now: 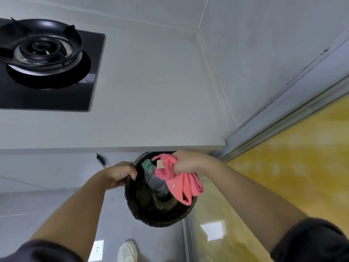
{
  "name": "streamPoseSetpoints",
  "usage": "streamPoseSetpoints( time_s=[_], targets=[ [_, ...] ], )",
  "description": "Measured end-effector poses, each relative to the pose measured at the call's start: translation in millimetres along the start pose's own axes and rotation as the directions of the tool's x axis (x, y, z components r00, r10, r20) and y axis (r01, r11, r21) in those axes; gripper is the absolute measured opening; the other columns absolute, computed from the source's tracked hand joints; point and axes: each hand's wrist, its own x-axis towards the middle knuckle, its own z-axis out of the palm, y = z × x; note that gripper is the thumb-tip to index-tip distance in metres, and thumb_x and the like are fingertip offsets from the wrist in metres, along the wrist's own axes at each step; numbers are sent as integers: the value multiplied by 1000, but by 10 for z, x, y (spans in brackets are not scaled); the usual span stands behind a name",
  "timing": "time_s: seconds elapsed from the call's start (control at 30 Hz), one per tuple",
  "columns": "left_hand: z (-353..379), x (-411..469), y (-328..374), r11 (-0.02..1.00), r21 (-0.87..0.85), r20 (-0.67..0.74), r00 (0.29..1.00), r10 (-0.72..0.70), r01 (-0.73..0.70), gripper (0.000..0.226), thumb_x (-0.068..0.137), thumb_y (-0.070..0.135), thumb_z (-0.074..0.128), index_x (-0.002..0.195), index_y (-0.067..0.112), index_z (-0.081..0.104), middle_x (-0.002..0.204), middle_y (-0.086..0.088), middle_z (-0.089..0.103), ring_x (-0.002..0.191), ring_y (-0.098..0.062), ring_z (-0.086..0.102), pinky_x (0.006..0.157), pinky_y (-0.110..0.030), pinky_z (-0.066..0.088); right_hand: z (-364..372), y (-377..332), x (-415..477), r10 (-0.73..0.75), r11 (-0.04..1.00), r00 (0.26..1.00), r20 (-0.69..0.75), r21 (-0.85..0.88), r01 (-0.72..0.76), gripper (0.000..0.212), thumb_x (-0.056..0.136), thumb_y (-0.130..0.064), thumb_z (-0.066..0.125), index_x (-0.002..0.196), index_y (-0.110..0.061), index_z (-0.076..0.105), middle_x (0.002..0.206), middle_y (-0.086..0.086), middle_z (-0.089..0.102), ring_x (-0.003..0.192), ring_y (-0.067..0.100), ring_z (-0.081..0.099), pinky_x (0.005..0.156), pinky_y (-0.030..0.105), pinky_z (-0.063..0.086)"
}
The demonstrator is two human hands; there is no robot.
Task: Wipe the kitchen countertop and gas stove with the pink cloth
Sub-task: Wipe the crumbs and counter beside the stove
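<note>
Holding the cloth (pixel 181 184) bunched over the bin (pixel 160 218), so this looks like a shake-out step between wipes, or the tail end of the job; can't tell which. The right hand (pixel 187 163) has its fingers curled tight round the top of the cloth, and the folds hang down over the bin's right rim. There's a small tan patch (pixel 160 164) on the cloth, either a tag or a scrap; unclear. The left hand (pixel 119 173) is curled over the bin's left rim, gripping it. The bin sits on the floor just below the table's (pixel 151 91) front edge, near the front right corner. A bottle (pixel 154 178) with a green cap stands inside, right beside the cloth; contact not resolvable. The stove (pixel 43 63) is set into the left part of the table, back from the front edge and well apart from the cloth. No dirt is readable on either surface, so progress is a guess. The next move probably needs the left hand off the rim, then the cloth lifted above the front edge, opened flatter and pressed onto whichever surface is left. On the stove, the burner prongs could snag the folds, so work the glass around them. The main risk now is the cloth slipping into the bin.
</note>
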Motion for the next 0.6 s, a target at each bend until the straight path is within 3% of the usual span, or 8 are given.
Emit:
streamPoseSetpoints(
  time_s=[0.1, 0.17, 0.23, 0.3, 0.4, 0.5, 0.6],
  targets=[
    [63, 56, -165, 1000, -23, -68, 998, 3, -5, 27, 73, -14, 45, 93, -2, 58, 86, -15, 59, 81, -28, 59, 65, -29, 50, 319, 316, 193, 52, 914, 996, -70, 406, -19, 29, 78, 10, 45, 96, -8, 59, 73, 8, 55, 66, 22, 55, 56, 24, 41],
    [178, 153, -391, 1000, -9, -120, 993, -17, 16, 28, 74, -15, 43, 93, -1, 59, 87, -15, 60, 83, -29, 59, 71, -31, 52, 576, 584, 343, 85, 743, 994, -73, 670, -15, 50, 79, 14, 40, 119, -12, 56, 94, 15, 60, 84, 29, 60, 72, 35, 48],
    [292, 288, -624, 999, -14, -165, 986, -31, 29, 29, 74, -15, 44, 94, -1, 59, 88, -16, 58, 85, -29, 57, 75, -33, 51, 781, 864, 529, 136, 534, 985, -104, 845, 15, 65, 79, 17, 36, 126, -25, 50, 105, 17, 61, 98, 35, 60, 87, 43, 48],
    [400, 474, -906, 998, -42, -206, 977, -48, 40, 31, 74, -14, 44, 98, -2, 59, 90, -17, 58, 85, -29, 56, 72, -33, 50, 960, 1133, 711, 220, 352, 974, -55, 935, -27, 52, 82, 15, 37, 118, -18, 55, 92, 16, 60, 92, 35, 59, 86, 43, 46],
    [550, 830, -1398, 994, -94, -258, 963, -82, 59, 36, 73, -13, 47, 106, -6, 57, 92, -19, 58, 84, -30, 57, 76, -37, 50, 1242, 1486, 969, 282, 156, 958, 59, 982, -107, 25, 88, 7, 39, 93, -8, 58, 80, 15, 61, 74, 29, 60, 73, 35, 50],
    [729, 1197, -1835, 986, -149, -285, 951, -120, 79, 34, 72, -12, 47, 104, -6, 56, 90, -19, 57, 80, -29, 54, 74, -39, 48, 1495, 1841, 1241, 283, 36, 958, 54, 997, -66, 19, 89, 4, 42, 90, -9, 57, 69, 10, 62, 61, 21, 62, 58, 27, 50],
    [867, 1632, -2247, 978, -185, -297, 944, -146, 93, 34, 72, -10, 48, 106, -6, 55, 89, -18, 57, 76, -30, 54, 68, -37, 48, 1783, 2242, 1598, 258, -79, 966, 12, 997, 9, 17, 91, 0, 42, 95, -9, 56, 76, 9, 58, 67, 19, 59, 66, 27, 47]
  ],
)
